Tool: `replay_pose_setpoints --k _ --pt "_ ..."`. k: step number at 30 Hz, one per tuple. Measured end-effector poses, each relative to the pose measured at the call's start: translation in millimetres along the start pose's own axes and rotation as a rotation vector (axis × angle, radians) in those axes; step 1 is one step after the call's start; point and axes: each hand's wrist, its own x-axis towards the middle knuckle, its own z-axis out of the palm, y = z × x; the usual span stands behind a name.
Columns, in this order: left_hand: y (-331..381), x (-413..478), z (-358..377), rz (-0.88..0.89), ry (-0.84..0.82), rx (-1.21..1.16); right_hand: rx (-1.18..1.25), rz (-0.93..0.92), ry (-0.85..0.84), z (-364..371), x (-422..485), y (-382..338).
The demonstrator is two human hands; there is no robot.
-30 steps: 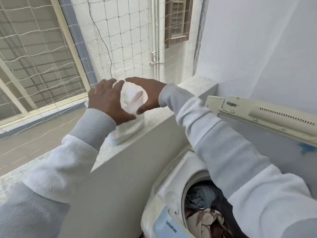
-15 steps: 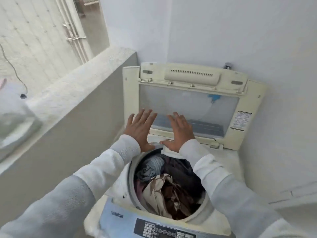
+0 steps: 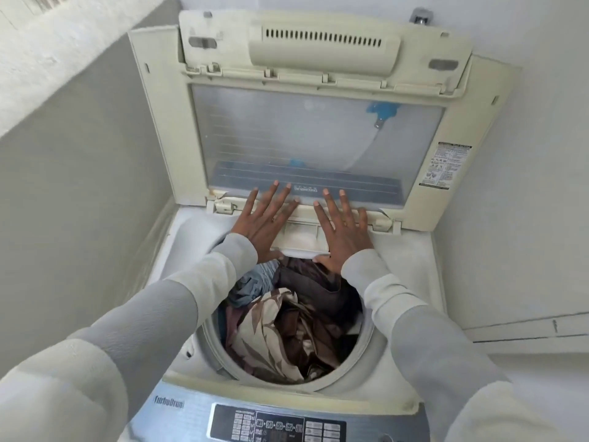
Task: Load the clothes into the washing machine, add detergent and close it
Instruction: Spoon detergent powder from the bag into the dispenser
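Washing machine (image 3: 411,260) stands before me, its control panel (image 3: 277,424) nearest. Behind the panel, the drum (image 3: 366,336) holds the clothes (image 3: 287,323). At the drum's far edge my left hand (image 3: 264,224) and right hand (image 3: 342,231) lie spread flat on either side of the detergent drawer (image 3: 301,239). Beyond the drum, the lid (image 3: 315,135) stands raised.

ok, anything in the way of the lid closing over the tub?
Only the person's own arms: the left hand and right hand lie flat at the lower edge of the raised lid, with both forearms across the tub opening. The clothes seem to sit below its rim.
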Motion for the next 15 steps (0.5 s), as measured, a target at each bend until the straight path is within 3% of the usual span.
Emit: replay_pose_setpoints --k 4,15 --pt "-3 5 9 0.013 0.055 0.019 -0.020 -0.047 0.054 8 6 11" --pt "-17 33 22 0.095 0.351 0.014 -0.186 -0.155 0.521 30 32 30"
